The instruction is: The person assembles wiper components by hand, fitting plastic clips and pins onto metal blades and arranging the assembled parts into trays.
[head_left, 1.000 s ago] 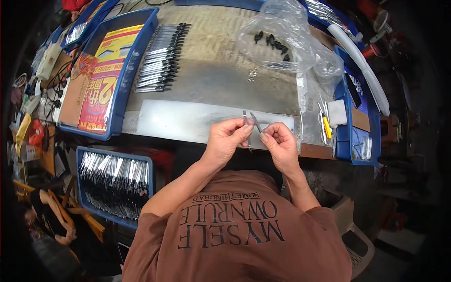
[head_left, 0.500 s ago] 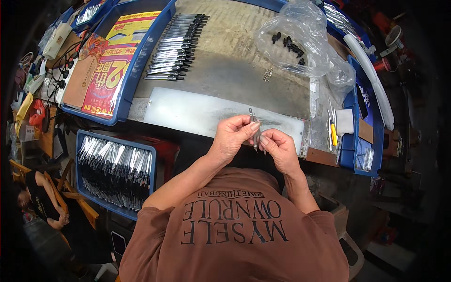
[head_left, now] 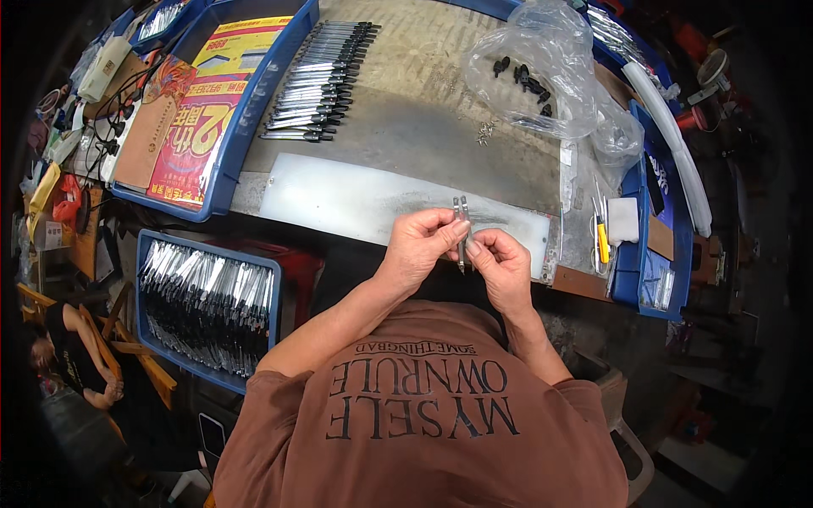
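Observation:
Side by side over the near edge of the white board, two slim silver-grey pens stand nearly upright, their tops apart. My left hand pinches them between thumb and fingertips. From the right, my right hand is closed with thumb and forefinger on their lower part; the fingers hide the middle of the pens. Beyond the board, a row of silver pens with black ends lies on the table at the left. A small heap of metal bits lies further right.
A clear plastic bag with black pieces lies at the far right. Blue trays flank the table, one with printed sheets. A blue bin full of pens stands at lower left. A yellow-handled cutter lies near a white block.
The tops of the pens now show as two separate ends where one stood out before. Both hands stay nearly in place; the right fingers have shifted slightly.

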The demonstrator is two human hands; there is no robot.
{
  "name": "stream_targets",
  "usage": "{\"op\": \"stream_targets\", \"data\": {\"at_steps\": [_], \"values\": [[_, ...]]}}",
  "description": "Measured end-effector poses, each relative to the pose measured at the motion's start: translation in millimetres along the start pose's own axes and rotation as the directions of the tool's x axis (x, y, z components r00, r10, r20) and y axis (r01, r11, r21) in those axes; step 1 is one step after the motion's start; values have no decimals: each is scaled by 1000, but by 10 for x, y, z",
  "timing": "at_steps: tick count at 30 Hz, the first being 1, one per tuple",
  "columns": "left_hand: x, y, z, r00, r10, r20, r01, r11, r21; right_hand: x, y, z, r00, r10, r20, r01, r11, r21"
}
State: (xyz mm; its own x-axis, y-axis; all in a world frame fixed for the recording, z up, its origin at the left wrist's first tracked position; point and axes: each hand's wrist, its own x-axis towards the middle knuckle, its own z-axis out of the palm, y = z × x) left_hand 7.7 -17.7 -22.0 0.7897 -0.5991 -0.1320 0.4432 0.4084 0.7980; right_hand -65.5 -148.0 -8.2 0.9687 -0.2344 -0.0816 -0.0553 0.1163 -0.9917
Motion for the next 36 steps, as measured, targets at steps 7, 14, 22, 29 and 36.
{"op": "stream_targets", "data": {"at_steps": [7, 14, 22, 29, 36], "values": [[-8, -6, 21, 1000, -3, -3, 3, 1000, 26, 1, 13, -6, 1000, -2, 26, 3, 998, -58], [-1, -4, 18, 1000, -19, -11, 19, 999, 41, 29, 0, -1, 1000, 1, 28, 1, 995, -96], [2, -30, -11, 1000, -25, 4, 24, 999, 33, 38, 38, -9, 999, -21, 46, 27, 992, -121], [9, -3, -14, 999, -54, -4, 54, 994, 91, 48, 23, 0, 998, -29, 54, 35, 992, -122], [3, -1, -9, 998, -59, -21, 61, 994, 89, 56, 32, -14, 998, -31, 63, 43, 976, -211]]}}
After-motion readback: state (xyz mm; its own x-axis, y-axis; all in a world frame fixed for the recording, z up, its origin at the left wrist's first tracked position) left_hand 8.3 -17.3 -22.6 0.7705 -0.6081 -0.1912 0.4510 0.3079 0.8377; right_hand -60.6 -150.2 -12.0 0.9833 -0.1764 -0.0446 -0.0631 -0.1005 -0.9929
